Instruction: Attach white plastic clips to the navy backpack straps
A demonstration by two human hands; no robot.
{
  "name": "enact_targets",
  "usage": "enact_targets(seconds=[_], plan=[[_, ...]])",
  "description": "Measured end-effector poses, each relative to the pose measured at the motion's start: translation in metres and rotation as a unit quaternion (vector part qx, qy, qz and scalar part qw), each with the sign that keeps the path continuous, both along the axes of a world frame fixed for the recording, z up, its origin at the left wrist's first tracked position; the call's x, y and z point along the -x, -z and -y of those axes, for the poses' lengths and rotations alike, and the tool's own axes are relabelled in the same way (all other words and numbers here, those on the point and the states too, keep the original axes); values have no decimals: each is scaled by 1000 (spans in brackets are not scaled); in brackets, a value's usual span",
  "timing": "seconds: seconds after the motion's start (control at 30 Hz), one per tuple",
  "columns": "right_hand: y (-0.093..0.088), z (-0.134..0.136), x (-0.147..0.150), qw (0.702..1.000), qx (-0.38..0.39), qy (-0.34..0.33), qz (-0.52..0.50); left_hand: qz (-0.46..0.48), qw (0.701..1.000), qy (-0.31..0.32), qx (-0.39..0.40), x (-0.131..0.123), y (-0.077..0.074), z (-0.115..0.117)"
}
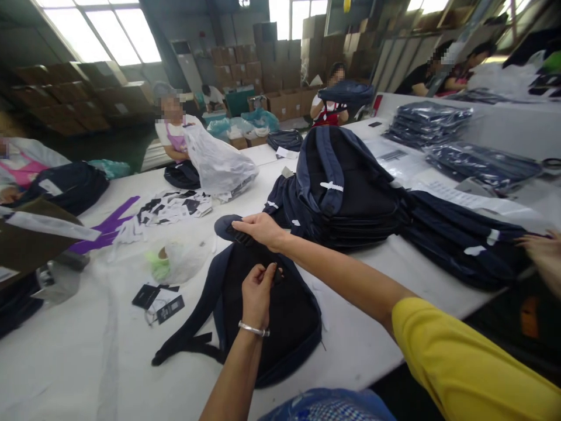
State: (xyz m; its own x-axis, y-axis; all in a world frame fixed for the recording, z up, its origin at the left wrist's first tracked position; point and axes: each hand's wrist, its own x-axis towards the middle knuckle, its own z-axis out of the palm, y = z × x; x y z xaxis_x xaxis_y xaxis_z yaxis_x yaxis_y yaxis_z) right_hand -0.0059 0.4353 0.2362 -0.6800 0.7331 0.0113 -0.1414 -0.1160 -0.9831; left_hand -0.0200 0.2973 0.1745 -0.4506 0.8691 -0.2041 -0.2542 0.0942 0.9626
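Note:
A navy backpack (pixel 280 327) lies on the white table with its black back panel facing up. At its upper end my right hand (pixel 260 229) is closed on a navy shoulder strap (pixel 225 227), lifting the strap's rounded end. The other shoulder strap (pixel 193 318) stretches out to the left on the table. My left hand (pixel 258 289), with a silver bracelet at the wrist, is pinched just above the back panel. What lies between its fingertips, if anything, is too small to make out.
Black and white tags (pixel 160 301) and a green roll (pixel 158 264) lie to the left. A stack of navy backpacks (pixel 346 193) stands beyond my right arm. Bagged backpacks (pixel 482 164) lie farther right. Several people work around the table; one hand (pixel 543 254) reaches in at right.

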Motion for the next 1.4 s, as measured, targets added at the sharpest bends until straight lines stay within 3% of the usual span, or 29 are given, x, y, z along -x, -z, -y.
enact_targets(seconds=[0.23,0.57,0.73,0.9,1.03,1.17,1.27,1.4], plan=[[25,-15,7,997,-50,35,39,6,998,16,59,-21,39,0],[80,-30,10,994,-56,47,84,-14,992,21,127,-56,98,0],[79,-31,-2,995,-58,43,75,38,990,-20,137,-64,112,-7],[76,-32,-8,999,13,-26,38,146,977,-76,133,-69,121,-6],[73,-32,-10,998,55,-41,2,151,973,-120,125,-74,122,-9],[70,-29,-12,998,53,-33,5,108,973,-100,178,-74,122,-18],[67,-29,-15,998,58,-36,-3,16,974,-52,222,-66,127,-19],[61,-30,-21,998,61,-29,-9,-110,976,-16,185,-49,140,-16]])
